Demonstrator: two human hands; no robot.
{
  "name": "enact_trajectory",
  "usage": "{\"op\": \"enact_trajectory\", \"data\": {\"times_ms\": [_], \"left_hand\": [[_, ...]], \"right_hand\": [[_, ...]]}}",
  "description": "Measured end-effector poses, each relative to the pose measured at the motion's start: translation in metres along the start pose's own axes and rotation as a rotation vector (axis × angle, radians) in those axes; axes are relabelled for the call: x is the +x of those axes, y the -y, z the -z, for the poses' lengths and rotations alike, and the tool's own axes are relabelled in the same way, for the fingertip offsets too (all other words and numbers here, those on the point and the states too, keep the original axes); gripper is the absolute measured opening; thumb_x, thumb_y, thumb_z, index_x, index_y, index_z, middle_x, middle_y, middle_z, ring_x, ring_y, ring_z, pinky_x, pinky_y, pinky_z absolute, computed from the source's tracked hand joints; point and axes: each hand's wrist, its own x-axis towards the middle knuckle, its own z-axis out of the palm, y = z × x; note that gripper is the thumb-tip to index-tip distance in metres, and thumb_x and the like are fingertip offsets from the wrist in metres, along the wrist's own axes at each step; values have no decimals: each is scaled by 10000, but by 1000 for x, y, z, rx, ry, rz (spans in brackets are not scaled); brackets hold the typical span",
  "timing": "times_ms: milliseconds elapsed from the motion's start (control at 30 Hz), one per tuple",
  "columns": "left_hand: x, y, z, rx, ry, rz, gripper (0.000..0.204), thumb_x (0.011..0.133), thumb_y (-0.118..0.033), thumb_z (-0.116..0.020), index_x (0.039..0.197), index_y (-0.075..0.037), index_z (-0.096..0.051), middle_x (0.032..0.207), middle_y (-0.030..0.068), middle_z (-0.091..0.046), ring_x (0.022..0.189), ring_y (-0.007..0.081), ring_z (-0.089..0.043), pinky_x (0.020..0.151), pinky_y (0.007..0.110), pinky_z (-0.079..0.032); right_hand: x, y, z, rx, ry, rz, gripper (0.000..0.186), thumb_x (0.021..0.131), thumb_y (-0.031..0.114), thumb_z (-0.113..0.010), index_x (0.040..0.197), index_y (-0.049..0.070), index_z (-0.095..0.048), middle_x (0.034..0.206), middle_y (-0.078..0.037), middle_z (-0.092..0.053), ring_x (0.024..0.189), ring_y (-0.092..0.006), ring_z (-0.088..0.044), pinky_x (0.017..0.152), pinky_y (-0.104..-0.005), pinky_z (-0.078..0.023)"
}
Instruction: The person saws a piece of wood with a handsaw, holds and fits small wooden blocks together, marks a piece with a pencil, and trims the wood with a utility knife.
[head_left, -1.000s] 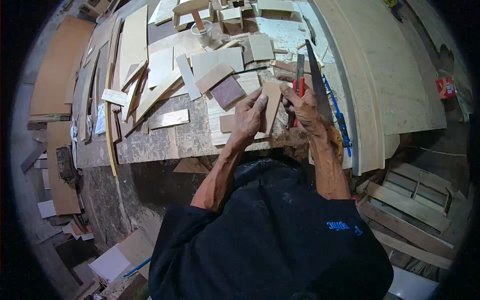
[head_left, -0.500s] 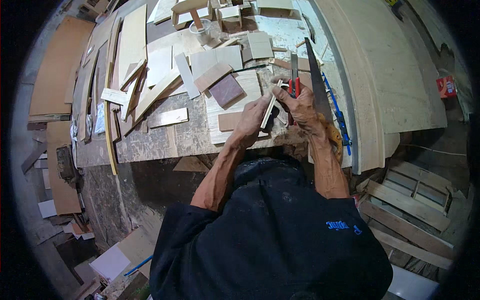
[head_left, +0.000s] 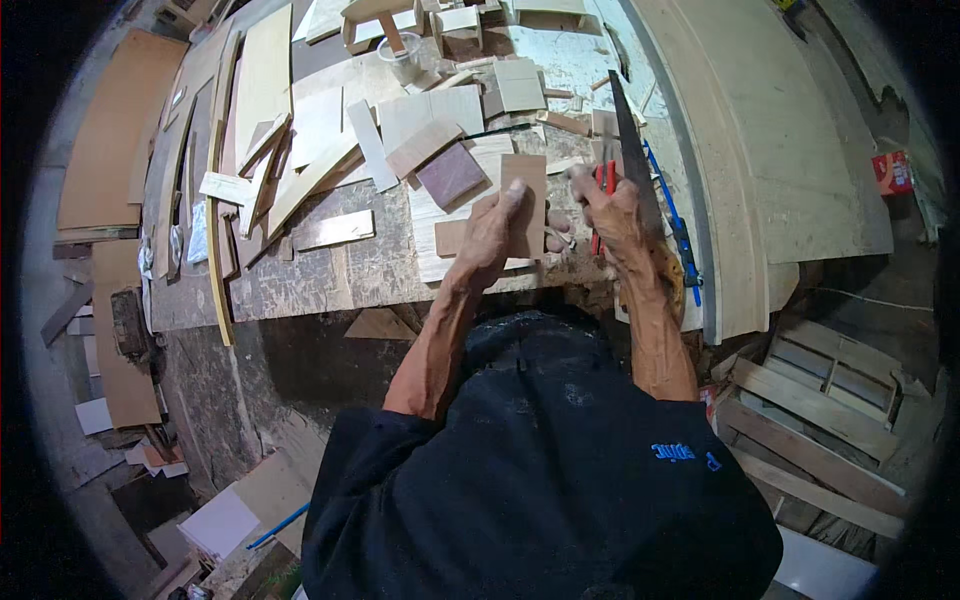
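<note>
My left hand [head_left: 487,235] holds a small rectangular wooden board [head_left: 526,190], its thumb on the broad face and fingertips showing past the right edge. Closed around a red-handled tool [head_left: 607,178] is my right hand [head_left: 612,212], just right of the board and apart from it. The tool's narrow grey blade points away from me and is blurred, so its exact kind is unclear. Right beside this hand lies a handsaw [head_left: 633,135] with an orange-yellow handle, partly hidden by my forearm. A purplish-brown square block [head_left: 452,176] rests left of my left hand.
Offcuts, such as a pale strip [head_left: 336,229], lie about the worn workbench [head_left: 300,290]. Farther back stand a clear plastic cup [head_left: 403,68] and small wooden frames [head_left: 380,25]. A blue bar-like tool [head_left: 682,240] lies by the right edge, next to large sheets [head_left: 800,150].
The wooden board has turned from edge-on to showing its broad face. My right hand has let go of it and moved slightly right with the red-handled tool.
</note>
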Motion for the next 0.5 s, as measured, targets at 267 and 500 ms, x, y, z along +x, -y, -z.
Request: {"op": "enact_trajectory", "data": {"times_ms": [267,500], "left_hand": [[21,22,23,844,-203,-193,594,1016,-472,-402,702,3,-570,575,100,-520,560,187,-492,550,372,-408],[-11,34,56,1697,-377,-591,378,851,-330,-671,1133,-90,-595,1028,132,-619,969,319,-564,757,450,-467]], "right_hand": [[-1,-23,-13,-98,126,27,357,838,362,-709,767,22,-624,615,-1,-498,587,-128,-439,541,-333,-373],[25,-42,16,-483,-67,252,310,820,243,-654,727,-10,-502,610,-94,-431,584,-190,-415,551,-388,-387]]}}
